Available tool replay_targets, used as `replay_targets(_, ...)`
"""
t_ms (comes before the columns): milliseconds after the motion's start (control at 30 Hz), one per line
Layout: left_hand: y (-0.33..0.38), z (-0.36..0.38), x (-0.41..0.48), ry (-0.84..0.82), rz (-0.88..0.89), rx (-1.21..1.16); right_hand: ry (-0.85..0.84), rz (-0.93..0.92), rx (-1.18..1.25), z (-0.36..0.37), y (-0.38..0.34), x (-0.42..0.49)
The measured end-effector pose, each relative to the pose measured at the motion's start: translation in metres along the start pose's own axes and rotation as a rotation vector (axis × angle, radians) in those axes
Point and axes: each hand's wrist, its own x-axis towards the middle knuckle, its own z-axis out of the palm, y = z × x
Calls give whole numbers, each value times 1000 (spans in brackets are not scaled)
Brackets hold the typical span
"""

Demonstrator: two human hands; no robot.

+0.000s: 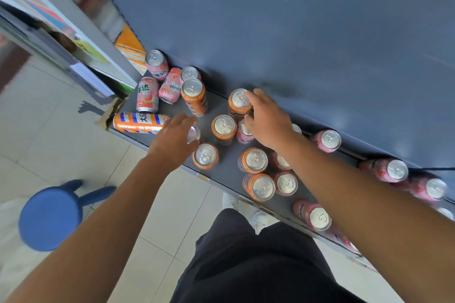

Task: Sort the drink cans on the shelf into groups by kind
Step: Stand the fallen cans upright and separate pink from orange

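Observation:
Orange striped cans and pink cans stand mixed on a dark grey shelf [221, 103]. My right hand [269, 122] reaches in over a pink can [243, 133] and curls its fingers and thumb round an upright orange can [238, 99] at the back. My left hand [174, 141] wraps a can [194, 133] near the shelf's front edge; only its silver top shows. One orange can [138, 122] lies on its side at the left end. Beside it are three pink cans, two of them tipped over [147, 94]. More upright orange cans [253, 160] stand in the middle.
Several pink cans [327, 140] fill the shelf's right part. A dark blue back panel [295, 32] rises behind the cans. A blue stool [49, 216] stands on the tiled floor at the left. Another shelf unit [81, 39] adjoins on the left.

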Motion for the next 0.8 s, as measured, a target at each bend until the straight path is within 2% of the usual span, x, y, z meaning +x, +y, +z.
replay_targets(233, 43, -13, -64, 162, -95, 105, 70, -59, -157, -31, -10, -66)
replay_targets(467, 69, -8, -138, 213, -152, 259, 73, -73, -184, -32, -38, -124)
replay_targets(633, 54, -13, -165, 230, -207, 279, 55, -96, -205, -26, -72, -144)
replay_targets(800, 11, -29, -173, 245, -225, 257, 48, -112, -205, -13, -122, -141)
